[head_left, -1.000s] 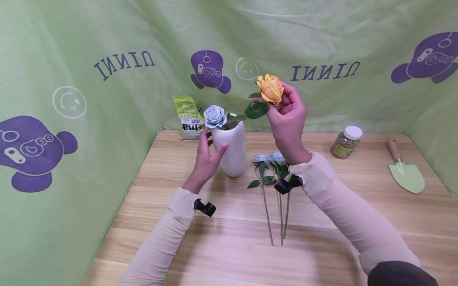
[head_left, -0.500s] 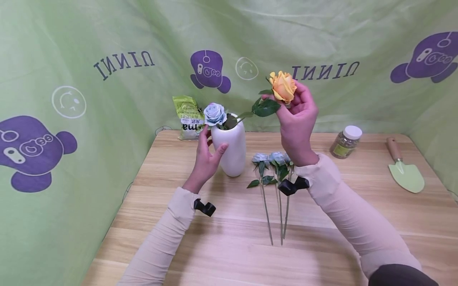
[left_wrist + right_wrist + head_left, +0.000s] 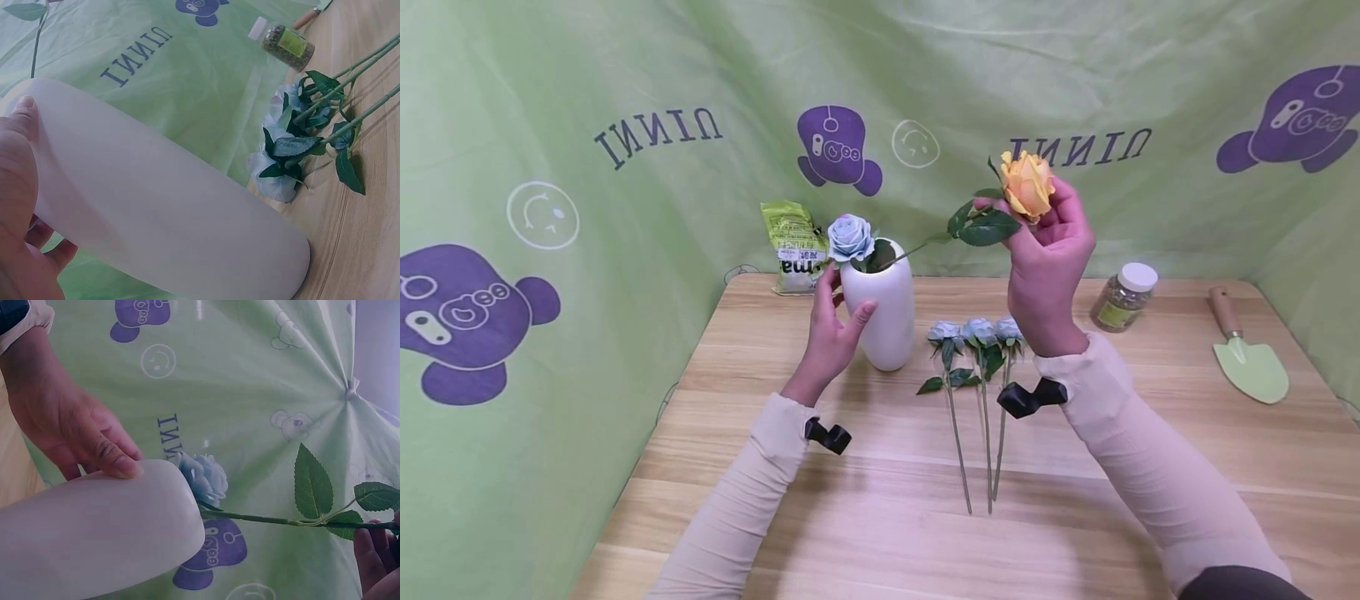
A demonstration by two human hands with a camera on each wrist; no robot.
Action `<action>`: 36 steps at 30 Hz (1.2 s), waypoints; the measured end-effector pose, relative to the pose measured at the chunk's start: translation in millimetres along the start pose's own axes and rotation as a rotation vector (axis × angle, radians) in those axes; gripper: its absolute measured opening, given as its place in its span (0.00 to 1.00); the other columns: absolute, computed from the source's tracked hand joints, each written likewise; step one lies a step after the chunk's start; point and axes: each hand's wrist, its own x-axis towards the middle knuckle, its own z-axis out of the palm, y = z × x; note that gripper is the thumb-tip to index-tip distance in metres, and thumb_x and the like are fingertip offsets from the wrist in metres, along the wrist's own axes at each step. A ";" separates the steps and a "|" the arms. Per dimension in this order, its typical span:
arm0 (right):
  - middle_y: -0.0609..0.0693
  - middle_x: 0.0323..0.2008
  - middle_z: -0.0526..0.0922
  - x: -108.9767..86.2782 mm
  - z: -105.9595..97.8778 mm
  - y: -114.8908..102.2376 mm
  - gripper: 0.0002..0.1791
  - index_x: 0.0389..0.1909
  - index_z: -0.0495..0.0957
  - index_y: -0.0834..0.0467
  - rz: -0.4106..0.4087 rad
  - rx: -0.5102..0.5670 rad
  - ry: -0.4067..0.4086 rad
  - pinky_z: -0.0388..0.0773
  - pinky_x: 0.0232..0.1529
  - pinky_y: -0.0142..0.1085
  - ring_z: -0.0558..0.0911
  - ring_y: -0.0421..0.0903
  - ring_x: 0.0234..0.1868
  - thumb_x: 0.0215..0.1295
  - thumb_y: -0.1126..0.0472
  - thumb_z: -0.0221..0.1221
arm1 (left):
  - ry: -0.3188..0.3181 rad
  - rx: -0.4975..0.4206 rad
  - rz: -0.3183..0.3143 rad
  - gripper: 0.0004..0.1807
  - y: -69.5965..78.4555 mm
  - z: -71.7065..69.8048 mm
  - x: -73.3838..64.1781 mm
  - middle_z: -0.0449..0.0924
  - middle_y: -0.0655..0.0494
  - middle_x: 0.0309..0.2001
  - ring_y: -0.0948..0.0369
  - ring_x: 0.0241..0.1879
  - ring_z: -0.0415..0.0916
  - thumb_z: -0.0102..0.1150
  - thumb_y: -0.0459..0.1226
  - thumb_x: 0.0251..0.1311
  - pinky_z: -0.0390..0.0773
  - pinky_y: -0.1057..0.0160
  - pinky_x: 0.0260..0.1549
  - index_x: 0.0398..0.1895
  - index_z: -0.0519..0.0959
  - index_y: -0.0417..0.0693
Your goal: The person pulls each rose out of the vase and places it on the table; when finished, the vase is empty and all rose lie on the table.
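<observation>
My left hand point(image 3: 830, 337) holds a white vase point(image 3: 883, 321) near its top, thumb on the near side and fingers around the left. The vase stands upright on the table. A pale blue rose point(image 3: 850, 238) leans over the left of its rim. Up and to the right, my right hand point(image 3: 1048, 271) pinches an orange-yellow rose point(image 3: 1028, 185) just below the bloom. In the right wrist view its green stem point(image 3: 262, 519) slants into the vase mouth; the lower end is hidden. Inside the left wrist view, the vase point(image 3: 169, 187) fills the middle.
Three pale blue roses point(image 3: 979, 332) lie on the wooden table point(image 3: 865, 517) right of the vase. A green-and-white bag point(image 3: 793, 250) stands behind it. Farther right are a jar with a white lid point(image 3: 1123, 298) and a hand trowel point(image 3: 1251, 367). Green printed cloth point(image 3: 647, 67) encloses the table.
My right hand has moved to the right with the orange-yellow rose, and more of its stem shows above the vase rim. The left hand and the vase have stayed put.
</observation>
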 end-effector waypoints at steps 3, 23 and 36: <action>0.62 0.45 0.79 -1.5 -3.6 -1.9 0.22 0.53 0.74 0.70 0.019 0.057 0.020 0.87 0.47 0.41 0.88 0.56 0.39 0.56 0.80 0.63 | -0.003 0.002 -0.006 0.43 1.0 -0.4 -0.4 0.61 0.39 0.69 0.49 0.70 0.60 0.62 0.37 0.67 0.65 0.47 0.72 0.77 0.48 0.39; 0.63 0.42 0.82 11.9 -47.5 8.0 0.23 0.59 0.73 0.69 0.206 0.259 0.195 0.88 0.45 0.40 0.87 0.54 0.40 0.62 0.75 0.62 | -0.007 -0.025 -0.023 0.43 -0.3 -0.5 0.5 0.61 0.40 0.70 0.49 0.71 0.60 0.63 0.38 0.66 0.64 0.46 0.73 0.77 0.50 0.41; 0.62 0.41 0.84 22.4 -69.1 12.1 0.23 0.62 0.71 0.66 0.423 0.367 0.333 0.88 0.41 0.37 0.87 0.51 0.37 0.66 0.77 0.56 | 0.000 -0.015 -0.037 0.42 -0.1 0.3 -0.1 0.58 0.38 0.71 0.44 0.70 0.59 0.63 0.38 0.66 0.65 0.45 0.72 0.76 0.50 0.38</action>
